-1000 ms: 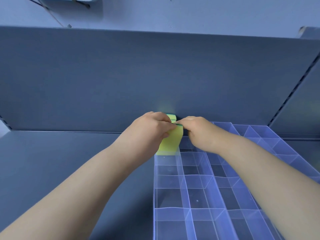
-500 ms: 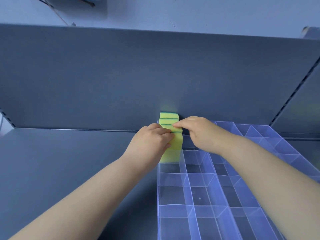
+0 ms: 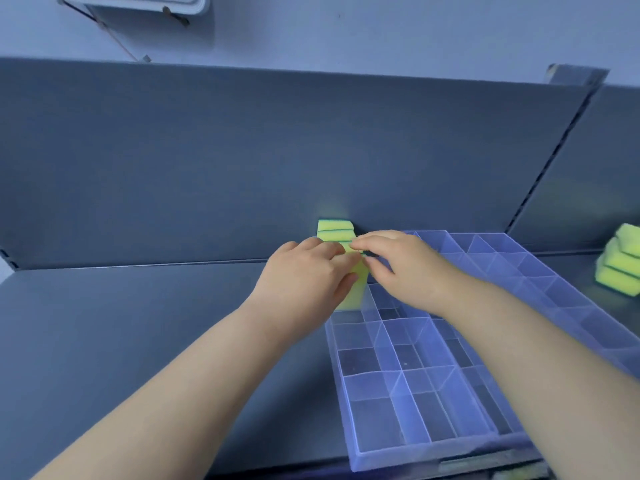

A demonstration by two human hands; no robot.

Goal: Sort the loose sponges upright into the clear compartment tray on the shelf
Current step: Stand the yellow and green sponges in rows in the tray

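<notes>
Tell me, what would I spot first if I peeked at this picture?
The bright yellow upright sponges at the far left corner of the clear tray pop out first, with the left hand and right hand both holding the nearest one. A loose sponge stack sits on the shelf at the far right.

Cool, even blue light; my wide lens bows the grey metal back panel (image 3: 207, 150), and pale glare lines the clear plastic compartment tray (image 3: 429, 451) rim.
</notes>
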